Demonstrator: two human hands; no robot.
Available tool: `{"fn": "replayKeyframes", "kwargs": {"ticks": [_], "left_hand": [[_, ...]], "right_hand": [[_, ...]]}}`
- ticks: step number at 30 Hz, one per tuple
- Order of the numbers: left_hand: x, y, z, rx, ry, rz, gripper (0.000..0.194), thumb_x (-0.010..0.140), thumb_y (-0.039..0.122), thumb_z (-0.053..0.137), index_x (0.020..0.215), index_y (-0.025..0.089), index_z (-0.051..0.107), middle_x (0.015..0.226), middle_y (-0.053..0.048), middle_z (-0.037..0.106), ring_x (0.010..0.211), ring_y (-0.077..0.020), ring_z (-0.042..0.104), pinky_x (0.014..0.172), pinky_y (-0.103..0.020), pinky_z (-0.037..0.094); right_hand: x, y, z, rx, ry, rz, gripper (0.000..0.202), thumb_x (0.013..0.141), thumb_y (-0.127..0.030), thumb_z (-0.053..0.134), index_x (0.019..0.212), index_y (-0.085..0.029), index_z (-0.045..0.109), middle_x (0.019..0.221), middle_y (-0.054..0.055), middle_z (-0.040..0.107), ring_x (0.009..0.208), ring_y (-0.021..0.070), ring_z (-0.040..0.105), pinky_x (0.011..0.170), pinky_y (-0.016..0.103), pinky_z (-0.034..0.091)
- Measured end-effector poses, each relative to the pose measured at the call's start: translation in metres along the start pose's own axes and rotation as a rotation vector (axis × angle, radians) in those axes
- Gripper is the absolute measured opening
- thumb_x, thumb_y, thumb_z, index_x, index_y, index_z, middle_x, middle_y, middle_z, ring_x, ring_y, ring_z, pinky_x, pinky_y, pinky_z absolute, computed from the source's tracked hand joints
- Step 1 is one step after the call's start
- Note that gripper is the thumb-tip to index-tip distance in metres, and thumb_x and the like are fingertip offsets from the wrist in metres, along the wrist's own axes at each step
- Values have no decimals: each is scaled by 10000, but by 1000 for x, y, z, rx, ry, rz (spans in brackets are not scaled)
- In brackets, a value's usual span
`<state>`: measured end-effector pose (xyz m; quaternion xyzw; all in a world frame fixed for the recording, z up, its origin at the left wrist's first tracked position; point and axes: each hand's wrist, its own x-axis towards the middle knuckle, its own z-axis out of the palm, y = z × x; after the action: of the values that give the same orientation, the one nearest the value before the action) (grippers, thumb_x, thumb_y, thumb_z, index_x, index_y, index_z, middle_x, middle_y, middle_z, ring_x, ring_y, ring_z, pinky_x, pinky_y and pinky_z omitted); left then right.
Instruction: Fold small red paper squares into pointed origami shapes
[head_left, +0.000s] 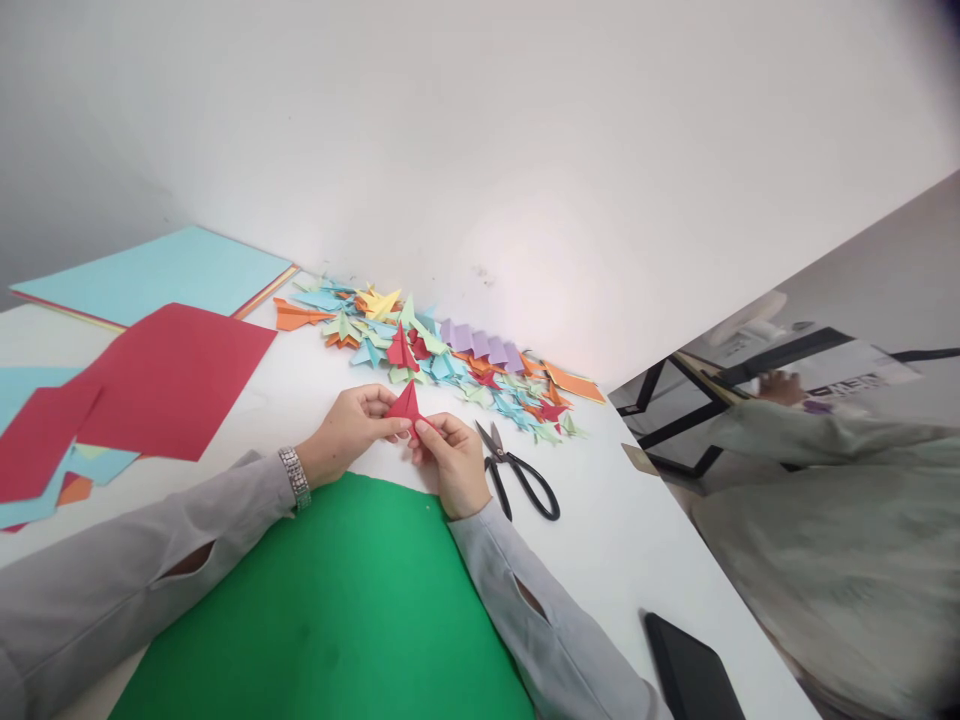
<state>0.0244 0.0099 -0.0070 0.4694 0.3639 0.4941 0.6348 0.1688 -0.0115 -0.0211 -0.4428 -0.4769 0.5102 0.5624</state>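
A small folded piece of red paper (406,404) with a pointed top is held between both hands, over the table just past the green sheet (330,600). My left hand (351,430) grips its left side, thumb in front and fingers behind. On the other side my right hand (454,460) pinches its lower right edge. Black-handled scissors (517,468) lie with blades parted, close to the right of my right hand. Just beyond the hands is a pile of folded paper pieces (442,362) in several colours, some shaped like little planes.
Red sheets (180,380) and a light blue stack (165,270) lie on the left. A black phone-like device (690,665) rests near the table's right edge. The wall (450,150) bounds the back. At the right, another person's sleeve (832,440) shows at a separate desk.
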Motion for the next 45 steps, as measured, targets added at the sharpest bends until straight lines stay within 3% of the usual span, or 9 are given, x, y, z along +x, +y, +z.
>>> {"fn": "replayKeyframes", "kwargs": {"ticks": [7,16,24,31,39,45], "left_hand": [[-4,3,2,99,-47,6,225,578,180,764,712,133,589,572,1,651,533,-116,596,550,-241,454],[-4,1,2,147,-49,34,231,577,130,737,721,158,558,563,23,644,532,-130,620,553,-252,478],[-4,4,3,121,-67,-4,249,596,203,757,737,148,559,543,6,644,507,-123,590,558,-266,469],[-5,3,3,188,-25,13,253,584,116,738,770,152,570,613,5,669,567,-138,627,589,-266,486],[-3,1,2,187,-30,25,306,543,162,790,782,139,600,728,-19,700,670,-148,648,656,-271,493],[-2,-1,0,115,-84,-38,341,522,221,815,769,128,600,644,-8,675,605,-132,619,613,-261,460]], "right_hand": [[0,2,2,-27,0,-19,260,662,-396,743,723,-182,609,520,-29,617,429,99,519,420,213,390],[-1,-1,0,-51,-49,-10,291,655,-413,751,619,-184,576,479,-31,602,414,91,492,426,211,370],[2,5,-2,39,-37,14,372,753,-532,630,629,-185,575,452,-24,575,388,104,497,421,226,378],[0,1,-2,-49,-45,-7,307,695,-442,723,633,-181,573,454,-33,589,395,89,490,440,212,373],[0,1,0,-53,-10,-19,326,699,-456,716,632,-170,572,436,-37,576,386,81,481,436,203,364],[0,-1,1,-60,-4,-31,342,649,-450,753,625,-165,565,464,-45,579,362,65,469,391,188,340]]}}
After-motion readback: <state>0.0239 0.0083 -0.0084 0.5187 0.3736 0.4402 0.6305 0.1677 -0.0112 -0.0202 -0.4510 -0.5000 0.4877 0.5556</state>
